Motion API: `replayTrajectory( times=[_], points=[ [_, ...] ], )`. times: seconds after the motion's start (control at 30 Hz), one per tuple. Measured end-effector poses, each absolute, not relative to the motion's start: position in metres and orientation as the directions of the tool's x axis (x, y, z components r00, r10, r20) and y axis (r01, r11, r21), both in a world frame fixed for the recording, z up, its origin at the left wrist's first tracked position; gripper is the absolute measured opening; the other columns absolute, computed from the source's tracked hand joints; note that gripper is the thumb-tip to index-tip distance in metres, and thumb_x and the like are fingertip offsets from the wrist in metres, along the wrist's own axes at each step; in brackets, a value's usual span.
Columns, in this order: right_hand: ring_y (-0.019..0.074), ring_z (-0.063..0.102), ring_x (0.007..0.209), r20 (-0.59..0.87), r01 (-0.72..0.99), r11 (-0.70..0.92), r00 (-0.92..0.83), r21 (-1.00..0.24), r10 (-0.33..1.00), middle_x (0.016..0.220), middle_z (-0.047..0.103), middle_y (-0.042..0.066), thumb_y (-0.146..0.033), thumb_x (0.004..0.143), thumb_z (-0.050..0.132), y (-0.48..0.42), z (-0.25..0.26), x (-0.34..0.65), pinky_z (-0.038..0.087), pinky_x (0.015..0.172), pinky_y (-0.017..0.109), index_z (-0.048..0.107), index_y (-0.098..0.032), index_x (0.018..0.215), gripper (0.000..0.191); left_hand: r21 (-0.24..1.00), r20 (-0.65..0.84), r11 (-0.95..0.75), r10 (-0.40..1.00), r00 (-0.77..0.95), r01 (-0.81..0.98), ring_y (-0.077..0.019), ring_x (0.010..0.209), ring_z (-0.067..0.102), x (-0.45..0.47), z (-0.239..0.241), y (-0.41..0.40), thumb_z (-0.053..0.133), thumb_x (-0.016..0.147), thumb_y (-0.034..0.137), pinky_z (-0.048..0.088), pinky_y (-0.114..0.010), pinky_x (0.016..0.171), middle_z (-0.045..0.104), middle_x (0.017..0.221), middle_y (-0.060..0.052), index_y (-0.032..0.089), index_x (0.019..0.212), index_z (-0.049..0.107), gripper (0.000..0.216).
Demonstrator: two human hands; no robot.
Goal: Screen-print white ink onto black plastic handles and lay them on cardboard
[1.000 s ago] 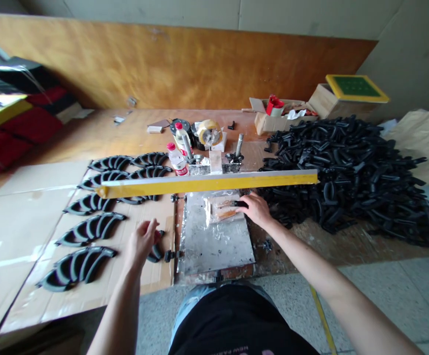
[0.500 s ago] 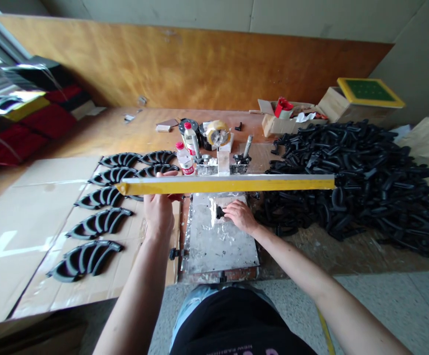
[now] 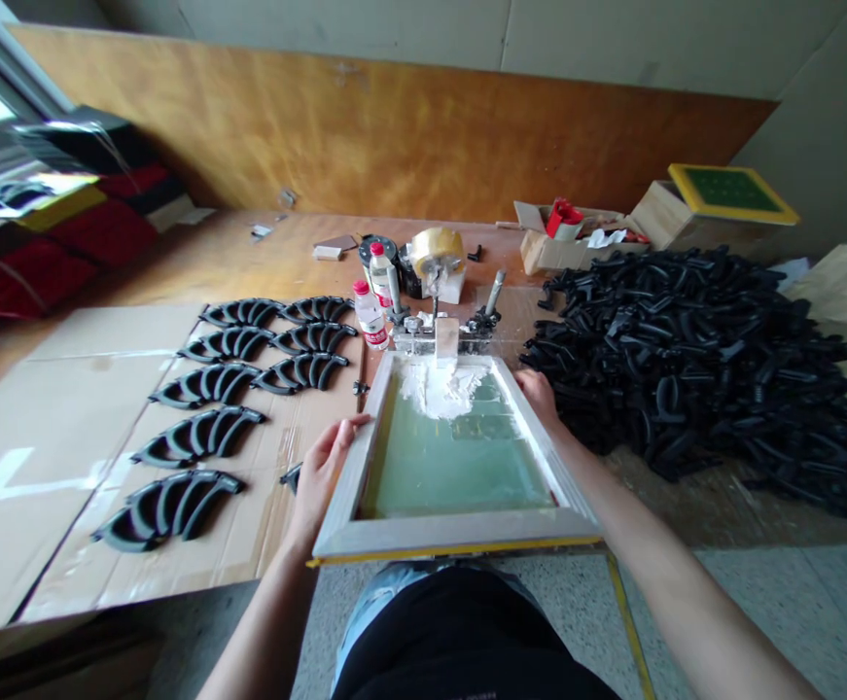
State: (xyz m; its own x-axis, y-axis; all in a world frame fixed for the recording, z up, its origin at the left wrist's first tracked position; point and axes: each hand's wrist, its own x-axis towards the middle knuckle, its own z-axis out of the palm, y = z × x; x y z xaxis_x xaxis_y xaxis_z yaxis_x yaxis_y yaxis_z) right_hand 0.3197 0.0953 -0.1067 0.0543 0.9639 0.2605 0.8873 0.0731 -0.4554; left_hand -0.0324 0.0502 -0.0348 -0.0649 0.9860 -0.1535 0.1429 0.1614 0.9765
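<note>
1 rect. grey-framed green mesh screen [image 3: 459, 472], white paste [image 3: 441, 389] at far end, betw. my hands over brown wooden surface [image 3: 248, 267]. L hand [image 3: 323, 469], R hand [image 3: 542, 397]: fingers part-curled at side edges; grip partly hidden, can't tell.

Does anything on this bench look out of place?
One small black piece lies alone just right of the yellow roll, apart from the big black pile, so it looks stray.
</note>
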Motion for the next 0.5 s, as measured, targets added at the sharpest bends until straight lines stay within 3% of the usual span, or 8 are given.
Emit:
replayTrajectory(
  times=[0.07, 0.17, 0.23, 0.3, 0.4, 0.5],
  points=[
    [0.028, 0.056, 0.11, 0.338, 0.891, 0.074, 0.091, -0.447, 0.937, 0.117, 0.062, 0.016, -0.022, 0.092, 0.05, 0.116, -0.091, 0.318, 0.043, 0.099, 0.044, 0.065, -0.015, 0.118, 0.031, 0.954, -0.242, 0.243, 0.97, -0.026, 0.174, -0.0188, 0.076, 0.062, -0.037, -0.061, 0.04, 0.063, 0.075, 0.063, 0.047, -0.025, 0.063, 0.071, 0.092, -0.005, 0.019, 0.108, 0.071, 0.056],
    [0.0269, 0.046, 0.125, 0.424, 0.888, 0.263, -0.088, -0.376, 0.902, 0.138, 0.048, 0.013, -0.023, 0.084, 0.066, 0.146, -0.073, 0.284, 0.038, 0.107, 0.041, 0.05, -0.019, 0.136, 0.055, 0.929, -0.328, 0.323, 0.945, 0.002, 0.18, -0.017, 0.065, 0.06, -0.038, -0.099, 0.033, 0.065, 0.074, 0.06, 0.045, -0.025, 0.057, 0.068, 0.078, -0.002, 0.02, 0.132, 0.057, 0.072],
    [0.0264, 0.049, 0.121, 0.359, 0.883, 0.349, -0.23, -0.314, 0.905, 0.13, 0.054, 0.013, -0.021, 0.081, 0.07, 0.16, -0.068, 0.256, 0.041, 0.103, 0.039, 0.053, -0.019, 0.132, 0.054, 0.925, -0.329, 0.321, 0.944, 0.006, 0.202, -0.0164, 0.063, 0.059, -0.037, -0.118, 0.032, 0.065, 0.075, 0.059, 0.045, -0.025, 0.056, 0.066, 0.074, -0.001, 0.02, 0.139, 0.05, 0.076],
    [0.0253, 0.055, 0.108, 0.223, 0.897, 0.354, -0.299, -0.267, 0.928, 0.111, 0.063, 0.011, -0.019, 0.081, 0.07, 0.168, -0.069, 0.238, 0.044, 0.093, 0.036, 0.061, -0.016, 0.115, 0.035, 0.92, -0.317, 0.306, 0.949, 0.004, 0.243, -0.0162, 0.065, 0.06, -0.037, -0.13, 0.033, 0.062, 0.077, 0.058, 0.045, -0.025, 0.058, 0.066, 0.076, -0.001, 0.021, 0.139, 0.051, 0.073],
    [0.0232, 0.059, 0.096, 0.089, 0.923, 0.317, -0.304, -0.22, 0.948, 0.097, 0.067, 0.009, -0.02, 0.084, 0.066, 0.167, -0.074, 0.233, 0.044, 0.084, 0.031, 0.064, -0.016, 0.096, 0.013, 0.905, -0.316, 0.304, 0.949, -0.009, 0.298, -0.0178, 0.072, 0.062, -0.037, -0.135, 0.034, 0.059, 0.079, 0.058, 0.046, -0.026, 0.062, 0.068, 0.082, -0.003, 0.02, 0.136, 0.054, 0.069],
    [0.0243, 0.058, 0.095, 0.106, 0.956, 0.257, -0.243, -0.145, 0.964, 0.099, 0.066, 0.012, -0.017, 0.087, 0.058, 0.157, -0.079, 0.237, 0.042, 0.08, 0.031, 0.063, -0.015, 0.097, 0.011, 0.904, -0.321, 0.317, 0.947, -0.037, 0.286, -0.0213, 0.08, 0.065, -0.036, -0.135, 0.034, 0.061, 0.076, 0.059, 0.048, -0.028, 0.066, 0.07, 0.087, -0.005, 0.017, 0.133, 0.057, 0.07]
  ],
)
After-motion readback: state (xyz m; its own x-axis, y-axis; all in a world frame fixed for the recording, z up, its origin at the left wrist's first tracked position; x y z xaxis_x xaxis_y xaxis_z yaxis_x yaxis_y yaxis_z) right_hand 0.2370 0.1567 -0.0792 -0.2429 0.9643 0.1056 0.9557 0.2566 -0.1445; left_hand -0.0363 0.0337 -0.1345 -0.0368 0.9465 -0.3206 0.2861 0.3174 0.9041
